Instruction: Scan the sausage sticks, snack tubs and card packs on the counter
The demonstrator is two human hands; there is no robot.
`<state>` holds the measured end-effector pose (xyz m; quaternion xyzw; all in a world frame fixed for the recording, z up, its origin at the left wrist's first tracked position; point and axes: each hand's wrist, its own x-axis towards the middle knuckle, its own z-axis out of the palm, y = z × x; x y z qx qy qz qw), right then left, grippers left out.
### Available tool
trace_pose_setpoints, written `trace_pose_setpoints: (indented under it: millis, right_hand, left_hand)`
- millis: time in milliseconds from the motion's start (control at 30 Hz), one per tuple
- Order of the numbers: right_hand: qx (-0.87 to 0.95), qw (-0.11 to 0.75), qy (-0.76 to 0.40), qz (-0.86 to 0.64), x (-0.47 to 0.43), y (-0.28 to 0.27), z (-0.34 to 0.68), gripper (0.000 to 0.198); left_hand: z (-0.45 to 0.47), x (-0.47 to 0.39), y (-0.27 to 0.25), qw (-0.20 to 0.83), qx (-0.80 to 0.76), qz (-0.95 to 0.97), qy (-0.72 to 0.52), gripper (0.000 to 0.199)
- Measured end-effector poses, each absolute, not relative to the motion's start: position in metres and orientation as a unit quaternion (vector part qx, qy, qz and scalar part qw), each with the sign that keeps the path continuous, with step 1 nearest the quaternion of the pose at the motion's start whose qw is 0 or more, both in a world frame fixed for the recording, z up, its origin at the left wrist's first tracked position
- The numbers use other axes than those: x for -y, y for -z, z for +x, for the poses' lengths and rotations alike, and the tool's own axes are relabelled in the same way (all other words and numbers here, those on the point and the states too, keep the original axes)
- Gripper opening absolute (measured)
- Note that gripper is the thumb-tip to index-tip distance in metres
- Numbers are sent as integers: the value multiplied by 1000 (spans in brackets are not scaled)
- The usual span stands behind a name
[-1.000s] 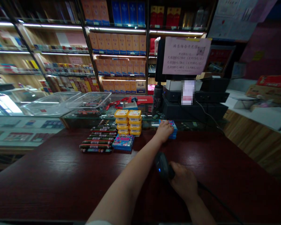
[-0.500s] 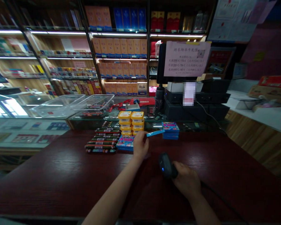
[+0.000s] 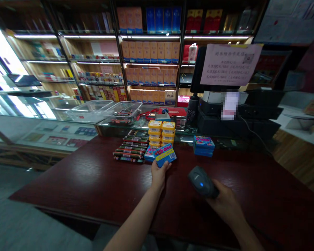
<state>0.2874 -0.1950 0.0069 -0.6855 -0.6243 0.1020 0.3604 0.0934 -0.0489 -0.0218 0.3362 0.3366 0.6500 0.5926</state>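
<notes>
My left hand (image 3: 161, 174) grips a flat blue box (image 3: 166, 155) by its lower edge, tilted so a printed face with a barcode shows. Behind it, partly covered, lie more blue boxes (image 3: 149, 153). In my right hand (image 3: 226, 200) is a black barcode scanner (image 3: 202, 183) with a blue light, its head pointing left and forward above the desk. Yellow-lidded tubs (image 3: 168, 128) stand in two stacks just beyond the held box. Left of them, wrapped stick-shaped packs (image 3: 131, 151) lie in rows. A separate small stack of blue boxes (image 3: 203, 146) sits to the right.
The dark red desk (image 3: 94, 184) meets a glass counter with clear plastic trays (image 3: 127, 111) at the back. A monitor with a pink paper sign (image 3: 229, 66) stands over black equipment (image 3: 222, 127) at right. Lit shelves of boxed goods (image 3: 150, 52) line the wall.
The blue box in my left hand has turned from edge-on to showing its barcode face. The scanner's head has swung up, and the view has shifted left.
</notes>
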Motion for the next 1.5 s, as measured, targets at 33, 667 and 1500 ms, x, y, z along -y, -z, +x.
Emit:
trace_pose_setpoints:
  millis: [33,667,1500]
  right_hand:
    - [616,395,-142,-666,196,-11,286,32]
    - [612,400,-130,-670,203,-23,281,30]
    - [660,250,145,-694,196,17,292,28]
  left_hand:
    - [94,48,23,591,-337,334,-652,61]
    - [97,48,25,574,-352,346,-653,58]
    - [22,18,-21,-145,-488,805,-305,26]
